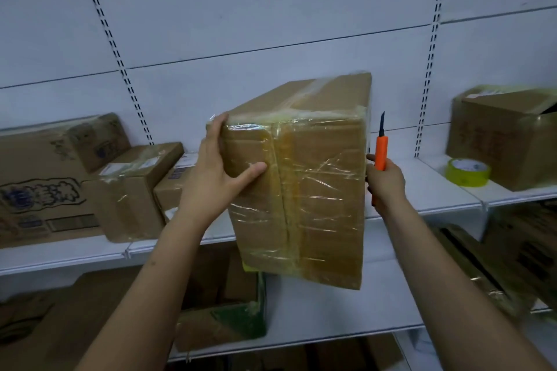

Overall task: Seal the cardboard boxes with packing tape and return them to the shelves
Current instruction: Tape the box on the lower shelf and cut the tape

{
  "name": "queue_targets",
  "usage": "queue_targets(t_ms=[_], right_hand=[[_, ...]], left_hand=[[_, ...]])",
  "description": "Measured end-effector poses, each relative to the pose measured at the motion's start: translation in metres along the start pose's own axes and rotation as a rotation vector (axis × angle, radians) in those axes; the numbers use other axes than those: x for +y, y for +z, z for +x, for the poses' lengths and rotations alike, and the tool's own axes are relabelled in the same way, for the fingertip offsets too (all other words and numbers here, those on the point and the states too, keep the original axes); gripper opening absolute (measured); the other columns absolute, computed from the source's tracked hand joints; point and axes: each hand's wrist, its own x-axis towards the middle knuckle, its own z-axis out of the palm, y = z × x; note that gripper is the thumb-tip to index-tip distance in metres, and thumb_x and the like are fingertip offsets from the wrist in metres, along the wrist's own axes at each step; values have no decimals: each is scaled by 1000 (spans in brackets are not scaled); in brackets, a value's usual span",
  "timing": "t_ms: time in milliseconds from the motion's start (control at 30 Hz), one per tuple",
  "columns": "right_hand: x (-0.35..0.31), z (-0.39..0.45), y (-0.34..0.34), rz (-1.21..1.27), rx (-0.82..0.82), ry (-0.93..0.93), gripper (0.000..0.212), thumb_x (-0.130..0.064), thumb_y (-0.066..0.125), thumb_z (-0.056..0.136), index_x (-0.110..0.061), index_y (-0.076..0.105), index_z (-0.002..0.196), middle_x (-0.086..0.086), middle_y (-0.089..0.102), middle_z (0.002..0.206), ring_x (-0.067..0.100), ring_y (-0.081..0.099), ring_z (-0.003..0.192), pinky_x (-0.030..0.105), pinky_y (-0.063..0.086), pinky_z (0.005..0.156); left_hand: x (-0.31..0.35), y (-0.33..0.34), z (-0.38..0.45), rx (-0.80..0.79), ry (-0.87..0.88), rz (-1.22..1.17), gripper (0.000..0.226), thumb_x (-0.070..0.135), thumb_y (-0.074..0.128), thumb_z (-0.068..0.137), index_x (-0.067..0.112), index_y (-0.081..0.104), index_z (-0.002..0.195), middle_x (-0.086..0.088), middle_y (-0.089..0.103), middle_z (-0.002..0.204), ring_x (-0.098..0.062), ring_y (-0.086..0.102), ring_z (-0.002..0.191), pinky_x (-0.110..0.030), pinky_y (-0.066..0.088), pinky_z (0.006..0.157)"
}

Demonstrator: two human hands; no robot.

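We see a taped cardboard box (301,178) held up in front of the white shelf (422,190), its near end hanging out past the shelf's front edge and tilted a little to the left. Clear tape covers its near face in crinkled layers, and more tape runs along its top.

The left hand (217,172) grips the box at its upper left corner: the fingers wrap over the left side and the thumb lies flat across the near face. The right hand (385,181) is at the box's right side, closed around an orange knife (380,150) whose dark blade points straight up. The fingers of that hand seem to touch the box's right edge, but the box hides the contact, so we cannot be sure.

On the same shelf, to the right, a roll of yellow tape (467,172) lies flat, just beside an open box (509,135) at the far right. To the left, well apart from the held box, a large printed box (45,184) stands against the back wall with a smaller taped box (132,190) touching its right side, and another low box (171,184) sits behind that one.

Below, on the lower shelf (331,325), we make out a box with green print (229,322) under the held box, and more boxes, blurred, at both edges of the view.
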Motion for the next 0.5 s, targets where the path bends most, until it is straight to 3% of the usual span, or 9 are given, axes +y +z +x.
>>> queue_targets(t_ms=[67,133,233,333,433,500], right_hand=[[-1,-3,-1,2,6,11,28,-29,59,83,-23,68,109,4,70,95,22,64,81,38,53,76],[13,-8,-11,-61,4,100,38,-33,58,84,-9,67,112,8,66,87,26,61,78,40,51,77],[50,-21,-24,-146,7,325,27,-24,57,98,-2,56,113,10,53,82,25,53,72,42,50,79],[61,-33,-16,135,-89,456,20,-23,60,99,-3,56,96,14,58,86,25,58,72,38,55,70],[47,-41,-7,150,-19,411,25,-27,56,98,-5,54,88,12,54,80,25,51,65,32,43,55],[35,-50,-15,100,117,283,27,-32,54,97,-7,55,85,11,54,76,26,51,63,31,40,53]], left_hand=[[-1,-1,4,21,-26,-24,91,60,76,69,48,21,141,13,43,141,-12,51,119,-33,50,86],[-7,-4,8,40,-32,-46,90,52,81,70,44,24,139,17,44,133,-9,51,114,-27,47,81],[-23,-12,8,67,-79,-138,89,53,80,67,46,27,138,12,47,137,-13,55,118,-34,54,87],[-39,-21,7,68,-128,-239,88,55,79,63,49,29,136,3,51,139,-19,59,120,-45,56,95],[-50,-26,8,82,-145,-276,80,50,79,68,54,30,131,-4,51,139,-22,61,118,-46,56,93],[-62,-21,6,106,-175,-340,73,32,76,81,48,27,132,-4,51,140,-13,61,113,-37,57,93]])
